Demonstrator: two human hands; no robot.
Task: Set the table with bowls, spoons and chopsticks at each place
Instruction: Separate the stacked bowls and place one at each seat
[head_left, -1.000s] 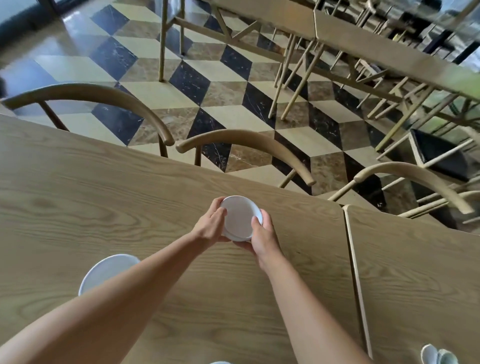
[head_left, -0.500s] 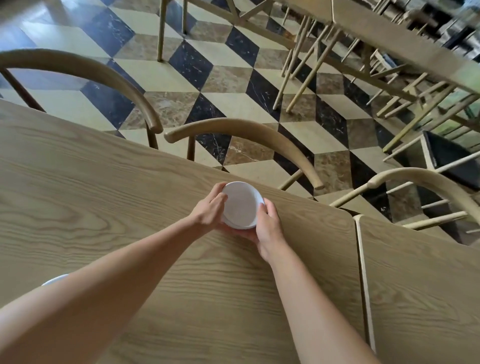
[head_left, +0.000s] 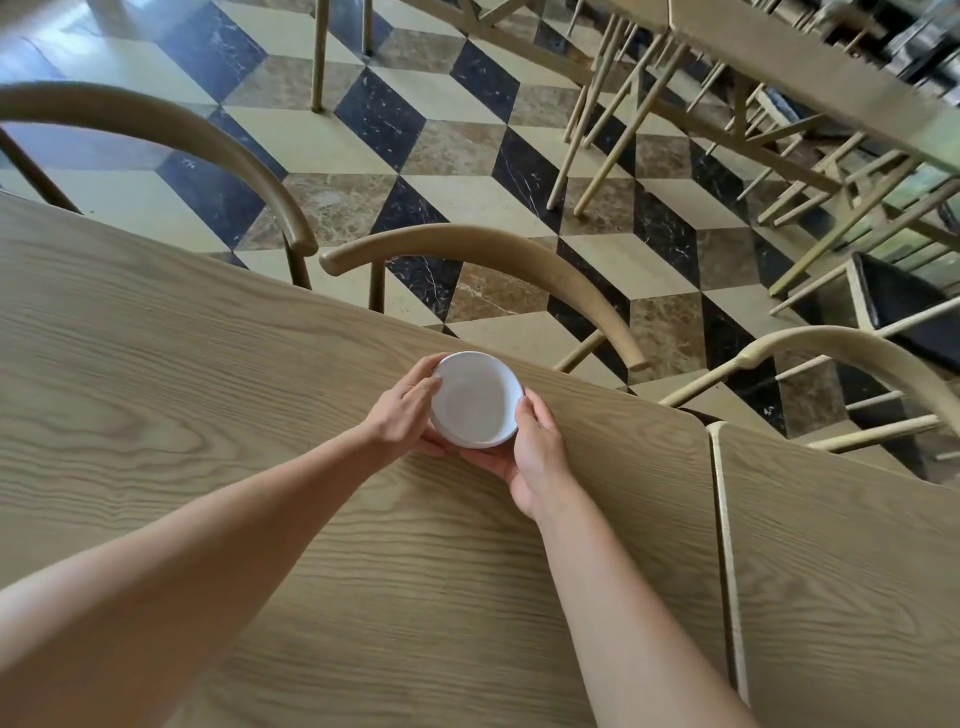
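A small white bowl (head_left: 475, 399) is held between both my hands near the far edge of the light wooden table (head_left: 208, 415). My left hand (head_left: 402, 415) grips its left rim with the thumb on top. Cupping its right and near side is my right hand (head_left: 530, 457), fingers under the base. The bowl is empty and tilts slightly toward me; I cannot tell whether its base touches the table. No spoons or chopsticks are in sight.
A curved-back wooden chair (head_left: 493, 254) stands just beyond the bowl, another chair (head_left: 156, 130) to its left and a third (head_left: 857, 353) to the right. A second tabletop (head_left: 841, 571) abuts at a seam on the right. More chairs and a table stand across the chequered floor.
Both hands have carried the bowl slightly farther toward the table's far edge. The view has shifted forward, so the white plate at the lower left and the items at the bottom right have left the frame.
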